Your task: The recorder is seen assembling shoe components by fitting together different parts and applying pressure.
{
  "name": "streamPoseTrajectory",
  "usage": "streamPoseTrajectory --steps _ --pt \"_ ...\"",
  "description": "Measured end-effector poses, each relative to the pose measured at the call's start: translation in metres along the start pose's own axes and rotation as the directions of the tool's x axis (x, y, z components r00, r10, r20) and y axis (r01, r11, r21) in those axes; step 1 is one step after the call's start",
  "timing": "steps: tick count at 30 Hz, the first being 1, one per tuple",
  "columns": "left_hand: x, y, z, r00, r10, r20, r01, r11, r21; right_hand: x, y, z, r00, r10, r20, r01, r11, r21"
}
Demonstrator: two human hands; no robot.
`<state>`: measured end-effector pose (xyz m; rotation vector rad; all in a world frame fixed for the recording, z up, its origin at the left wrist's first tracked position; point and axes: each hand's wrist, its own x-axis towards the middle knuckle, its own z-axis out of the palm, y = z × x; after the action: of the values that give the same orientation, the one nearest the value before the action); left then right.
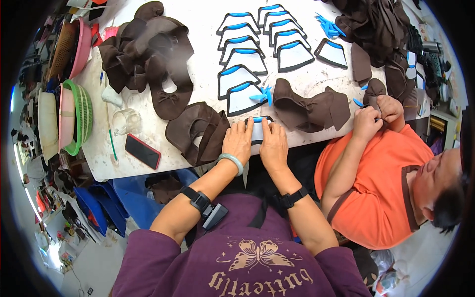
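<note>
At the near edge of the table, a small white trapezoid panel (pixel 257 132) with a dark border and a blue strip along its top lies between my hands. My left hand (pixel 237 140) presses its left side, fingers close together. On the right side, my right hand (pixel 273 144) has its fingertips on the blue strip. My thumbs are mostly hidden. Beyond my hands, overlapping rows of similar panels (pixel 243 99) lie on the table. Brown fabric pieces sit close on both sides: a folded one (pixel 198 133) by my left hand, a curved one (pixel 311 110) by my right.
Blue strips (pixel 329 25) lie in a small pile. A phone (pixel 142 151), a clear glass (pixel 126 122) and more brown pieces (pixel 148 49) occupy the table's left. Baskets (pixel 78 118) stand beyond its edge. At right, a person in orange (pixel 371 183) handles a brown piece.
</note>
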<state>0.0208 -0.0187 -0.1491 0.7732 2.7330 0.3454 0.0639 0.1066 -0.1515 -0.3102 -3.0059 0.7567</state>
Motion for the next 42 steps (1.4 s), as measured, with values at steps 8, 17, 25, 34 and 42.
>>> streamPoseTrajectory --steps 8,17,25,34,42 --pt "0.006 -0.007 0.007 0.984 -0.093 -0.154 0.033 0.934 -0.355 -0.001 0.002 0.006 0.998 -0.048 0.040 0.054 0.987 -0.151" --pt "0.035 -0.005 -0.004 0.969 -0.247 -0.002 0.227 0.894 -0.387 0.012 0.020 -0.003 0.987 0.150 0.059 -0.161 0.930 0.330" --pt "0.015 -0.013 -0.068 0.991 -0.040 0.124 0.113 0.740 -0.663 0.011 0.019 -0.064 0.988 0.149 -0.027 -0.108 0.818 0.565" --pt "-0.019 0.005 -0.157 0.950 0.093 0.297 0.228 0.441 -0.868 0.003 -0.032 -0.146 0.859 0.133 0.494 -0.509 0.121 0.852" --pt "-0.033 0.025 -0.187 0.981 0.005 0.194 0.183 0.299 -0.936 0.001 -0.065 -0.186 0.990 0.037 -0.134 0.050 0.803 0.594"
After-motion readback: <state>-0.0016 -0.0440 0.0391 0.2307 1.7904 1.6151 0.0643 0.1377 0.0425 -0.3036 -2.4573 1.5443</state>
